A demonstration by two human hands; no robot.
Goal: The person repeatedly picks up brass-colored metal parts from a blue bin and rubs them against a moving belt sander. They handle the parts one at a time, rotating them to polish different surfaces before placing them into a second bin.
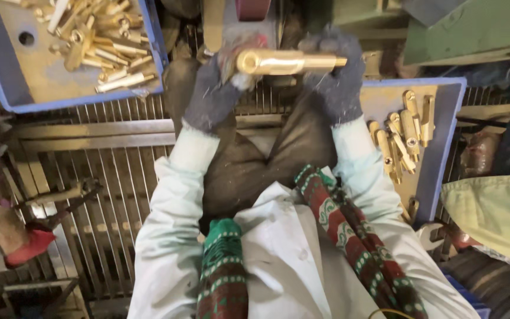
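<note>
Over grated metal floor (119, 177), between two blue trays (438, 171) of brass parts: gripped brass rod (287, 61) level at both ends, left hand (216, 88) and right hand (333, 74) closed fully, probably for steadiness against belt (254, 9).

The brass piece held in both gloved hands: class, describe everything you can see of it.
The brass piece is a shiny, gold-coloured metal rod lying roughly level across the top middle of the view. Its left end is thicker, with a round hole in it; the right end narrows to a slimmer shaft. The left hand grips the thick end and the right hand the thin end, both in dark knitted gloves. It is held up in front of the person, clear of the metal grate below.
</note>
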